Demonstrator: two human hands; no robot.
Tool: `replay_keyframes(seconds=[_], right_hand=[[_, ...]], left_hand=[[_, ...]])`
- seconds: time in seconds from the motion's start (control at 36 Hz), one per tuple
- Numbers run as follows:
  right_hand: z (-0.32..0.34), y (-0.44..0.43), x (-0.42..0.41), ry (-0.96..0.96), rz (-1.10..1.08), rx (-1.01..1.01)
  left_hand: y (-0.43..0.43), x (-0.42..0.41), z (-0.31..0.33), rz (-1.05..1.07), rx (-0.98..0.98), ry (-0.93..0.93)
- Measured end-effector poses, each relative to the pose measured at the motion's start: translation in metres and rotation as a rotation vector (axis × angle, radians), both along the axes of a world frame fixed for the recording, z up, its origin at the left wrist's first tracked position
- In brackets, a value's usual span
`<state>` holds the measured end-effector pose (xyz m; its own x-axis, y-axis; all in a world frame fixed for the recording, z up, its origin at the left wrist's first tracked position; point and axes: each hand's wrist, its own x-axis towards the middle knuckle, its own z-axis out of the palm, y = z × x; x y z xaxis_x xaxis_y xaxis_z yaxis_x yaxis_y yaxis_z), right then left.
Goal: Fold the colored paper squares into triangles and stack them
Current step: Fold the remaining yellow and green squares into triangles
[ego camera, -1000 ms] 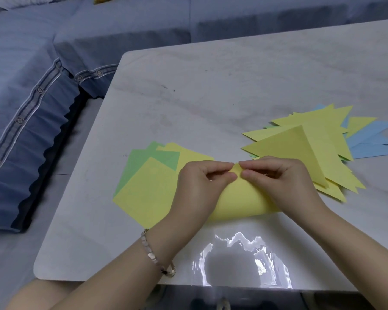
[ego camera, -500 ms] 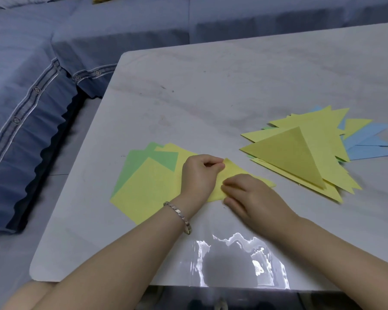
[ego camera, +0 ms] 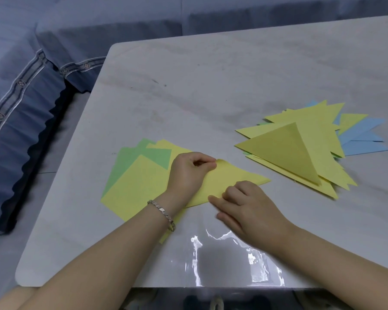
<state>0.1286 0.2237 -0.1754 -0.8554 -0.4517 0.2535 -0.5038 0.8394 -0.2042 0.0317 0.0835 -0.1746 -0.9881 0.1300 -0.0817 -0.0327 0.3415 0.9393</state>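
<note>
A yellow paper (ego camera: 233,175), folded into a triangle, lies flat on the table in front of me. My left hand (ego camera: 188,173) pinches its upper corner where the two tips meet. My right hand (ego camera: 244,206) rests on the near folded edge, with its fingers pressing down and pointing left. Under my left hand and wrist sits a loose stack of unfolded squares (ego camera: 132,182), yellow on top with green (ego camera: 157,155) showing at the back. To the right lies a pile of folded triangles (ego camera: 285,148), mostly yellow, with blue ones (ego camera: 363,139) at its far side.
The pale marble-look table (ego camera: 211,86) has a rounded left corner and a near edge with strong glare (ego camera: 222,260). A blue sofa (ego camera: 20,108) runs along the left and back sides of the table.
The curled yellow sheet has been flattened into a triangle. My right hand left the top corner and slid down to the near fold; my left hand stays at the corner.
</note>
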Motion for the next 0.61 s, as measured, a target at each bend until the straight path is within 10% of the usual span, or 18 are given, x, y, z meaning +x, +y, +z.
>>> replay_keyframes(seconds=[0.61], right_hand=[[0.003,-0.037,0.003,-0.123,0.052,-0.033]], left_hand=[[0.002,0.006,-0.003,0.012,-0.064,0.058]])
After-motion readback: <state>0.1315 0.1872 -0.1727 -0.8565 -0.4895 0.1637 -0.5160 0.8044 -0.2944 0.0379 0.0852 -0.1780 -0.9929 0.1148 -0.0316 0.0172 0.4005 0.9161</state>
